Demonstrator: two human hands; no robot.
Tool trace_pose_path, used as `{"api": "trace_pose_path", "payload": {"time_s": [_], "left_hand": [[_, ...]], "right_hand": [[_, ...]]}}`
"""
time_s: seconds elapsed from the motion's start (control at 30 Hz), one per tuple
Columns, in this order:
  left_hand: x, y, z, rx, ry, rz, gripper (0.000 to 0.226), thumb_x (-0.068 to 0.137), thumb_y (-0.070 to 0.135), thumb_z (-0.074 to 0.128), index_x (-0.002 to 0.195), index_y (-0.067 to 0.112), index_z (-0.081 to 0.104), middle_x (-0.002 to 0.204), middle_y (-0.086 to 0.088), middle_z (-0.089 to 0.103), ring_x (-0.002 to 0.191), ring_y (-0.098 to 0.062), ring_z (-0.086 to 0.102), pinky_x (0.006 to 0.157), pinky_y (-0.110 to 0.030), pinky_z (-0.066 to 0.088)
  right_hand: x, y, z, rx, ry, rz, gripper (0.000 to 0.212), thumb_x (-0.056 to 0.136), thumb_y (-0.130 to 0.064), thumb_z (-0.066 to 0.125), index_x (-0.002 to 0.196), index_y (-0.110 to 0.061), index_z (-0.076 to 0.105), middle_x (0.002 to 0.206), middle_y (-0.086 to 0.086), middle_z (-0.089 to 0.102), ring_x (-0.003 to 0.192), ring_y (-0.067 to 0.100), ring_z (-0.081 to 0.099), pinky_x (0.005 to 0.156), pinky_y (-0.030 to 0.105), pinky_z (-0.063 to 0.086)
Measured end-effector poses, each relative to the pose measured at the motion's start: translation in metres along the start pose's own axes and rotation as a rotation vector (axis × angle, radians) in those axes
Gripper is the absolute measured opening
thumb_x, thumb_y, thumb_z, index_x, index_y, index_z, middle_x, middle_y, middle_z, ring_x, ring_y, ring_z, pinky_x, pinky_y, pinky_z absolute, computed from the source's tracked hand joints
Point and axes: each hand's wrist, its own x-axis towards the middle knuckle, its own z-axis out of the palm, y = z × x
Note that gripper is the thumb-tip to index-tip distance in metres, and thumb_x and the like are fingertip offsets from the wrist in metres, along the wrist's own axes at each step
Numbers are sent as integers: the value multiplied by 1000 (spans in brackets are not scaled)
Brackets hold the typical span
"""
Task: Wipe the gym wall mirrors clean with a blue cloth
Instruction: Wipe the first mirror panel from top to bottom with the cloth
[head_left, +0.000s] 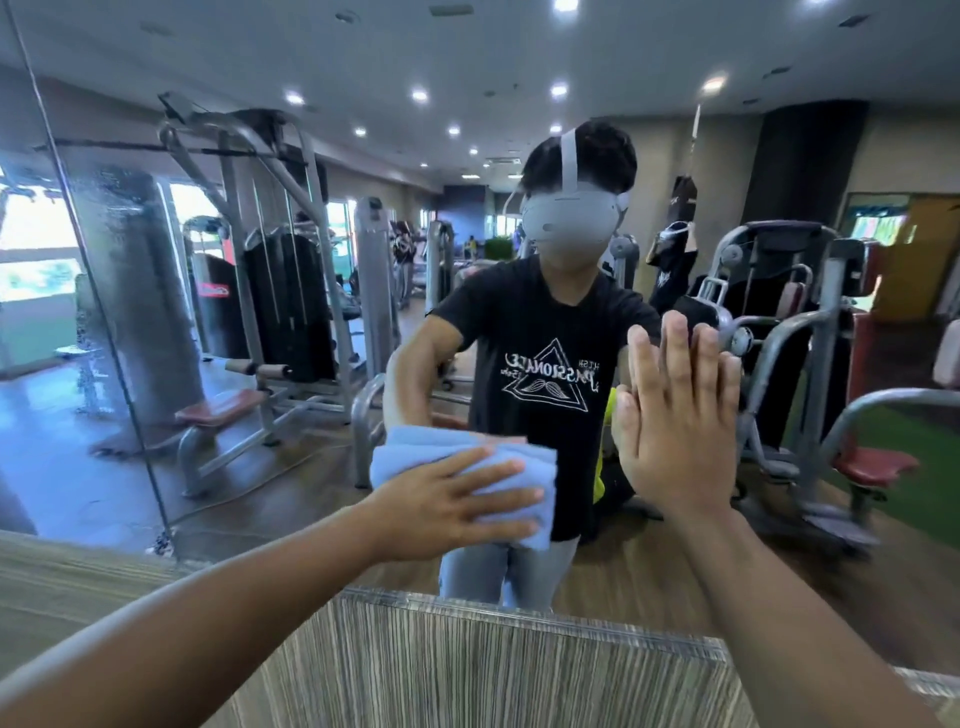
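Left grip is flat on the blue cloth, fingers spread and straight, pressing the folded cloth against the wall mirror. The cloth bunches out above and beyond the fingertips of that grip, and it sits squarely on the glass. Right grip is up just beside it, to the right and a little higher, bare palm laid on the mirror, fingers straight, close together and pointing up, holding nothing. The two grips are near each other but apart.

Below both grips runs a wood-grain ledge, its far edge meeting the bottom of the glass. Well left of the left grip, a slanting seam divides this panel from the next one.

Behind the grips, in the reflection, the person faces us in a black T-shirt with a grey headset. Reflected weight machines stand beyond the left grip, more of them past the right grip, and ceiling spotlights shine overhead.
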Motion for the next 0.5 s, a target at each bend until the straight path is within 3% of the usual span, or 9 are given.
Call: {"api": "trace_pose_path", "payload": {"time_s": [0.13,0.2,0.33,0.43,0.5], "left_hand": [[-14,-34,-17,15,5,11,47,106,15,41,150,30,46,158,-1,41,143,-33,41,112,-63,35],[-6,-69,-33,31,72,-111,52,103,11,46,151,28,40,157,-5,41,142,-38,42,114,-65,31],[38,-122,-53,49,230,-440,77,85,7,74,149,30,37,158,-7,29,146,-40,23,120,-59,23],[74,-108,-48,9,345,-605,71,88,3,71,148,29,41,158,-9,30,147,-43,21,124,-53,16],[83,-85,-38,-9,383,-607,64,92,2,65,147,27,44,157,-9,33,146,-43,24,123,-54,20]], "right_hand": [[-1,-1,4,-5,15,16,59,110,-34,35,164,-20,19,170,11,15,158,34,11,128,51,7],[-2,-1,6,-2,22,28,59,109,-34,34,165,-21,18,171,10,15,158,32,10,128,50,6],[-2,-2,7,-1,46,31,58,109,-35,30,165,-21,18,171,10,15,158,32,12,128,50,8],[-1,-1,6,7,32,26,58,110,-35,29,165,-21,17,171,9,14,158,32,10,128,51,9],[-1,-2,5,18,25,30,58,110,-35,30,165,-22,16,171,9,13,159,30,8,128,51,8]]}}
